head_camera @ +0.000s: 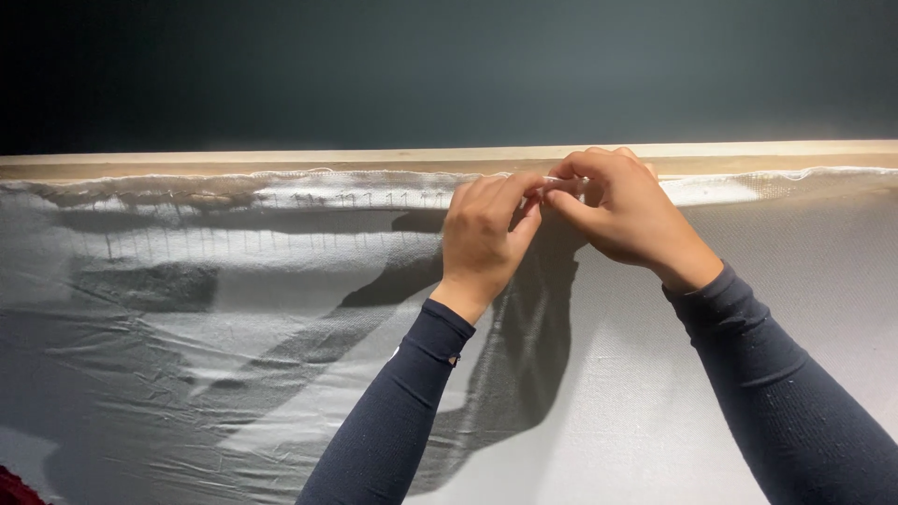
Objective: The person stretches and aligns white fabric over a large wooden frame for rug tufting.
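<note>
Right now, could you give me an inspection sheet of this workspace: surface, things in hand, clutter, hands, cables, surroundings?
Surface: white canvas spread out, wrinkled on the left, smoother on the right.
Things in hand: frayed canvas edge folded along a wooden bar; a row of staples shows left of the hands.
Clutter: a small dark red thing at the lower left corner.
Hands: left hand and right hand, fingers pinching the canvas edge at the bar; dark sleeves.
Cables: nothing seen.
Surroundings: dark wall behind the bar.
</note>
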